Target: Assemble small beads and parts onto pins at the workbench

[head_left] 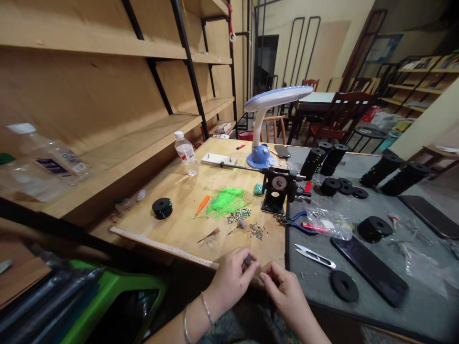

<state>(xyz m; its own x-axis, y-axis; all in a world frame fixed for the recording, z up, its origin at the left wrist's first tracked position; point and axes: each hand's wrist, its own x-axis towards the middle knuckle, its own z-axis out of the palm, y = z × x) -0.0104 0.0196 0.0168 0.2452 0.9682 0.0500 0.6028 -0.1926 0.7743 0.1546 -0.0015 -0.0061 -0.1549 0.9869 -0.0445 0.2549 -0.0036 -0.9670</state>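
Open wooden shelves (107, 71) on black posts fill the upper left; your wooden tabletop (179, 191) takes the middle, a grey mat (311, 282) the right, and chairs stand farther back at the upper right.

At lower centre, your left hand (233, 274) is closed around a small dark grey piece (247, 259). Only one end shows between your fingers, so I can't tell its long axis or which way it points. Your right hand (287, 289) is pinched just beside your left fingertips; whether it grips anything is too small to tell.

Beyond your hands, left to right, lie a black spool (162, 208), an orange tool (202, 206) slanting toward the lower left, green strands (229, 201), mixed beads (238, 215) and metallic bits (256, 231). A black winding device (275, 191) stands upright past them, hiding part of the mat's edge, its rod reaching left. Then come blue-handled pliers (297, 222), snips (315, 255), a black disc (344, 286) and a dark phone (373, 270).
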